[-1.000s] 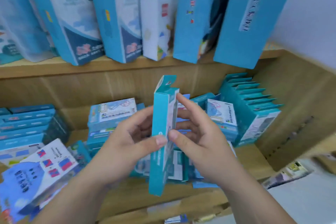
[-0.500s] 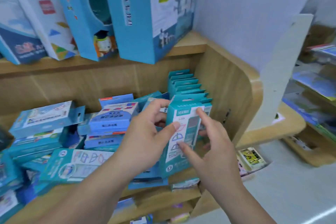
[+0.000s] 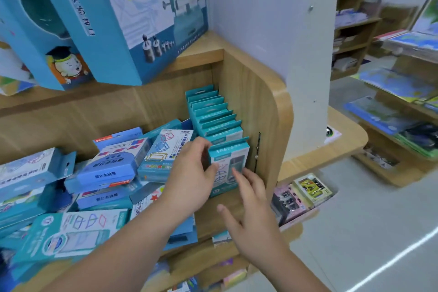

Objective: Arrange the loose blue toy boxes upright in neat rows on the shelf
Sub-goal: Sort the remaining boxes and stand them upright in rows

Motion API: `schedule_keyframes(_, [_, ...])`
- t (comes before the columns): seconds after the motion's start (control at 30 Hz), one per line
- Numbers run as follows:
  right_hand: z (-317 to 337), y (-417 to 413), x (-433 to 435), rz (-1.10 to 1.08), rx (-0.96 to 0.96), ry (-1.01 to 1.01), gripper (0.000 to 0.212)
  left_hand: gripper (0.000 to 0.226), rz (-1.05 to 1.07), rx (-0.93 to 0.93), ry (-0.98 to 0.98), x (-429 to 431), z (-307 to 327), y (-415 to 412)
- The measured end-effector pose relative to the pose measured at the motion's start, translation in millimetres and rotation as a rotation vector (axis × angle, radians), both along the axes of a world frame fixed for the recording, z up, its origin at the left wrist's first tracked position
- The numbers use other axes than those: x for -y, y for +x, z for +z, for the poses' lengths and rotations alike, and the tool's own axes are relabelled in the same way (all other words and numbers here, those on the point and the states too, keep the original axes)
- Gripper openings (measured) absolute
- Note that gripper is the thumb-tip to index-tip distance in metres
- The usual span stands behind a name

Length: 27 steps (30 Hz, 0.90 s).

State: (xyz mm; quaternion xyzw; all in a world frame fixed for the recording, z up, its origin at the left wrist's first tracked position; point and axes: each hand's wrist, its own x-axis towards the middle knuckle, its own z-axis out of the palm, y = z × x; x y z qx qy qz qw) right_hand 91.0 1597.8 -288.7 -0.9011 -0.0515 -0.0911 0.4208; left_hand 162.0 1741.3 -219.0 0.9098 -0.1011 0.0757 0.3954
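A row of teal toy boxes (image 3: 212,111) stands upright against the right wall of the wooden shelf (image 3: 267,123). At the front of that row stands one more teal box (image 3: 231,160), upright and facing me. My left hand (image 3: 189,180) grips its left edge, fingers behind the top corner and thumb on the front. The straight fingertips of my right hand (image 3: 251,216) touch the lower front of the box. To the left, several loose blue boxes (image 3: 113,166) lie flat in a jumbled pile.
Large blue cartons (image 3: 132,19) stand on the upper shelf, overhanging the pile. A white pillar (image 3: 308,66) rises right of the shelf wall. Pink and yellow packs (image 3: 305,194) lie on a lower ledge. More shelves with goods (image 3: 398,92) stand at the far right.
The box both hands held edge-on above the pile has gone right and now stands at the front of the upright row. My right hand has eased to fingertips on its face.
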Motion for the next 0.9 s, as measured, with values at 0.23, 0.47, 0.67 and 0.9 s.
schedule_keyframes(0.23, [-2, 15, -7, 0.044, -0.089, 0.006, 0.082, 0.035, 0.052, 0.174, 0.259, 11, 12, 3])
schedule_keyframes(0.47, [-6, 26, -16, 0.059, -0.128, 0.039, 0.089, 0.034, 0.055, 0.111, 0.274, 12, 15, 11])
schedule_keyframes(0.67, [-9, 26, -16, 0.053, -0.080, 0.066, 0.079, 0.042, 0.035, 0.093, 0.335, 11, 17, 11])
schedule_keyframes(0.9, [-9, 19, -15, 0.018, -0.047, 0.048, 0.069, 0.051, 0.036, 0.266, 0.286, -15, 22, -12])
